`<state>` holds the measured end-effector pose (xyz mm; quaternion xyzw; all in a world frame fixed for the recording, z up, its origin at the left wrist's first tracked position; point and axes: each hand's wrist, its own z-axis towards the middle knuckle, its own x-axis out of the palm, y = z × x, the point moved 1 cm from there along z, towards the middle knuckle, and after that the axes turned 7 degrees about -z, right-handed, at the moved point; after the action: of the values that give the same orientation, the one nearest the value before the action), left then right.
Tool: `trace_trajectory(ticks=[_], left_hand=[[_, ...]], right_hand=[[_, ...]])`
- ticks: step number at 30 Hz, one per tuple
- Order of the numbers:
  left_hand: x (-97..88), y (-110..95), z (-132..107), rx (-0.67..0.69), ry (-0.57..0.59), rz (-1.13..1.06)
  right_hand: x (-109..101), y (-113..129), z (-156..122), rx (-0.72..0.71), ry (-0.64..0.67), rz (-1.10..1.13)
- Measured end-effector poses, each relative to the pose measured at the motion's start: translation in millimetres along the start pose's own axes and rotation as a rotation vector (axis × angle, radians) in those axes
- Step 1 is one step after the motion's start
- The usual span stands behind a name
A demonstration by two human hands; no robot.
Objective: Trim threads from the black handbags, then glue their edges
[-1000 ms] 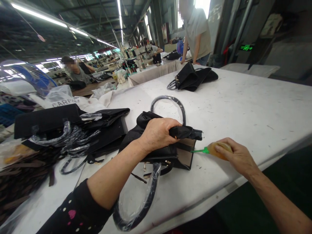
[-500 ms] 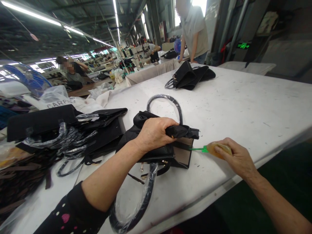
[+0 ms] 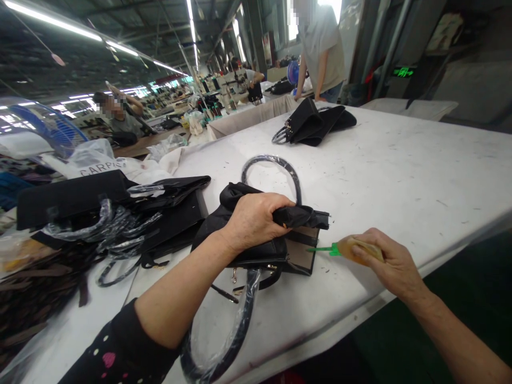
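Observation:
A black handbag (image 3: pixel 216 229) lies on the white table, its two round handles wrapped in clear plastic. My left hand (image 3: pixel 256 218) is closed around a bunched black fold of the bag, and beside it a beige inner panel (image 3: pixel 302 253) shows. In my right hand (image 3: pixel 390 258) is a squeeze bottle (image 3: pixel 356 249) of amber liquid, its fingers wrapped round the body. The bottle's thin green nozzle (image 3: pixel 324 249) points left, with its tip over the beige panel's edge; whether it touches I cannot tell.
More black bags (image 3: pixel 76 202) with plastic-wrapped handles are heaped at the left, near dark brown strips (image 3: pixel 40 298). Another black bag (image 3: pixel 316 122) lies at the table's far side. A person (image 3: pixel 322 53) leans on the far edge. A blue fan (image 3: pixel 52 125) stands at the left.
The squeeze bottle has shifted slightly, its nozzle tip now a little lower and farther left over the beige panel. My left hand keeps its hold on the bag.

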<state>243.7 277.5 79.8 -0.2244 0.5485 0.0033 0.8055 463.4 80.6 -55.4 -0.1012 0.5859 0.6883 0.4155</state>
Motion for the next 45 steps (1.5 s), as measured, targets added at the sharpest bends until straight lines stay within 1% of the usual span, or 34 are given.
trace_trajectory(ticks=[1, 2, 5, 6, 10, 11, 14, 15, 18, 19, 20, 24, 25, 28, 29, 32, 33, 36, 37, 41, 42, 44, 45], left_hand=[[-0.1, 0, 0, 0.000, -0.002, 0.002], [-0.3, -1, 0, 0.001, -0.004, 0.002], [-1.3, -2, 0, 0.005, -0.012, -0.009], [-1.8, -3, 0, 0.001, -0.012, -0.014], [-3.4, -6, 0, -0.018, 0.002, -0.007], [-3.5, -6, 0, -0.019, 0.007, -0.005], [-3.3, -7, 0, -0.010, 0.004, -0.006], [-3.1, -7, 0, -0.007, 0.001, -0.005], [-2.7, -6, -1, -0.005, -0.008, 0.002], [-2.6, -6, -1, -0.004, -0.009, 0.002], [-2.5, -6, -1, -0.003, -0.011, 0.001], [-2.7, -6, -1, 0.005, -0.014, -0.004], [-3.0, -6, -1, 0.007, -0.017, -0.004], [-3.9, -7, -2, 0.011, -0.026, -0.005], [-4.0, -8, -3, 0.009, -0.026, -0.005], [-3.9, -9, -7, 0.011, -0.029, -0.008], [-3.7, -9, -8, 0.013, -0.033, -0.008], [-2.9, -8, -11, 0.018, -0.045, -0.007], [-2.8, -8, -11, 0.019, -0.046, -0.007], [-3.0, -9, -13, 0.018, -0.041, -0.006], [-3.2, -9, -13, 0.018, -0.041, -0.005], [-3.4, -10, -15, 0.022, -0.040, -0.003], [-3.6, -10, -16, 0.026, -0.042, -0.003]], right_hand=[[0, 0, -1, -0.003, -0.023, -0.008], [0, 0, -2, -0.007, -0.020, -0.010], [1, -3, -5, -0.025, 0.074, 0.032], [1, -4, -5, -0.024, 0.082, 0.048], [1, -7, -7, 0.009, -0.038, 0.023], [1, -7, -8, 0.014, -0.028, 0.019], [2, -6, -9, 0.007, 0.074, 0.059], [2, -6, -10, 0.006, 0.071, 0.065], [2, -7, -10, 0.026, -0.064, 0.025], [2, -7, -10, 0.033, -0.095, 0.007], [2, -8, -11, 0.034, -0.097, -0.004], [4, -9, -14, -0.009, 0.046, 0.029], [4, -8, -15, -0.012, 0.053, 0.035], [2, -6, -17, 0.008, -0.006, 0.014], [2, -5, -18, 0.011, -0.001, 0.011], [3, -2, -19, -0.016, 0.094, 0.041], [3, -2, -19, -0.020, 0.093, 0.044], [3, -1, -18, 0.013, -0.036, 0.005], [3, 0, -17, 0.023, -0.052, -0.003], [4, 2, -17, -0.012, 0.084, 0.038], [3, 2, -17, -0.011, 0.079, 0.033], [2, 2, -17, 0.021, 0.009, -0.007], [1, 2, -16, 0.043, -0.002, -0.022]])
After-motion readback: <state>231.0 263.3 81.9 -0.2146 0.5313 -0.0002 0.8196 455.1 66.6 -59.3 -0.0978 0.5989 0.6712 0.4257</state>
